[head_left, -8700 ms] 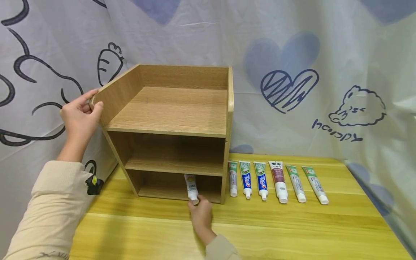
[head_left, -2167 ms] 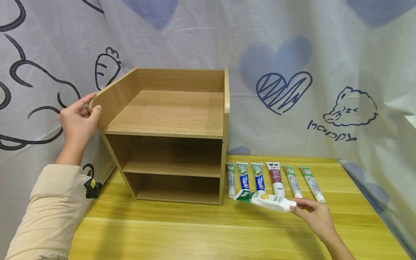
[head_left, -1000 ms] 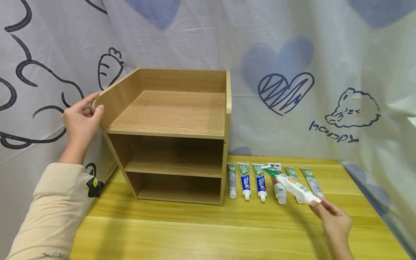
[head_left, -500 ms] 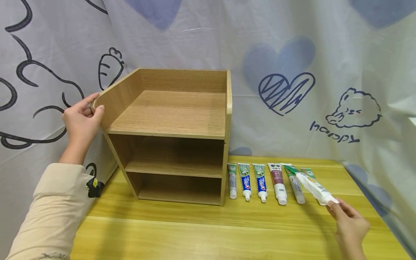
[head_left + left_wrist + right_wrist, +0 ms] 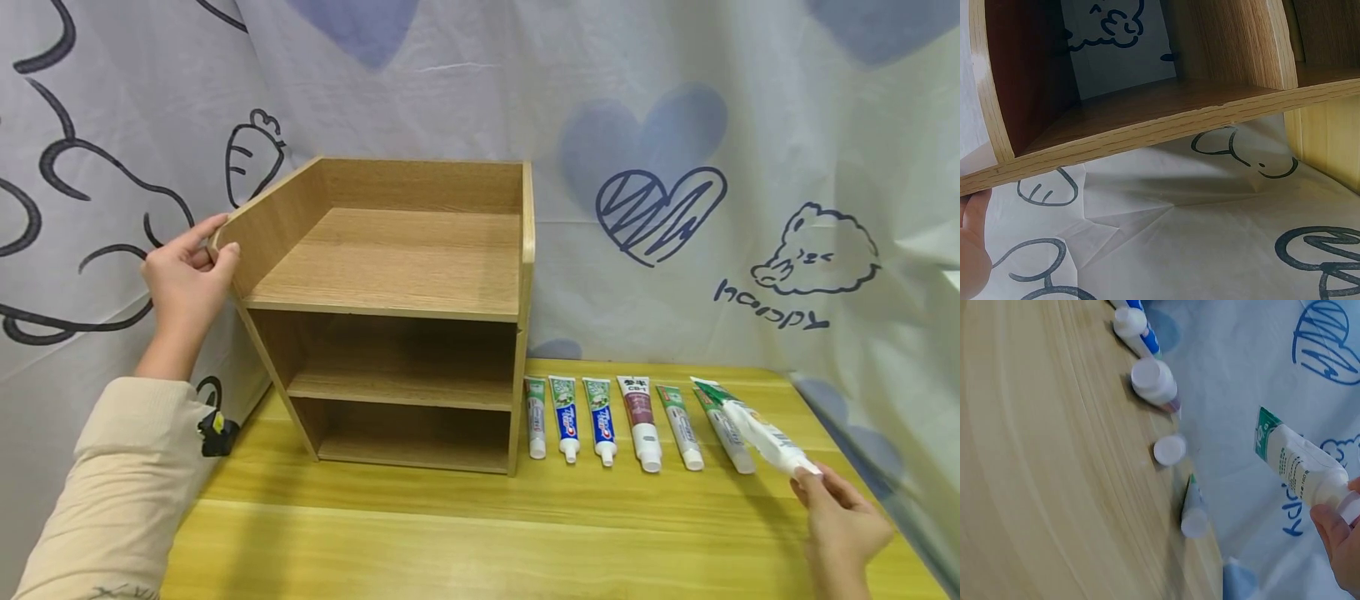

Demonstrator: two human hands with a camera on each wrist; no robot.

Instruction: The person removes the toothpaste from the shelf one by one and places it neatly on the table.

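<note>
My left hand (image 5: 187, 271) grips the upper front corner of the wooden shelf's left side panel; the left wrist view shows only part of that hand (image 5: 972, 250) at its edge. The wooden shelf (image 5: 382, 304) has an open top and two compartments below. At the right, my right hand (image 5: 843, 521) pinches a white and green toothpaste tube (image 5: 768, 433) by its cap end. The tube (image 5: 1304, 459) is raised above the table in the right wrist view, its green flat end pointing away from the fingers. It partly covers the rightmost toothpaste tube (image 5: 731, 437) of the row.
Several toothpaste tubes lie in a row right of the shelf, among them a maroon and white tube (image 5: 641, 421) and a blue and green tube (image 5: 602, 421). The yellow wooden table (image 5: 450, 542) meets a patterned curtain (image 5: 660, 100) behind. A small black object (image 5: 217, 429) hangs by the left sleeve.
The white and green tube has come out of the lower compartment in my right hand and moved right, past the row to its far end. My left hand stays on the shelf.
</note>
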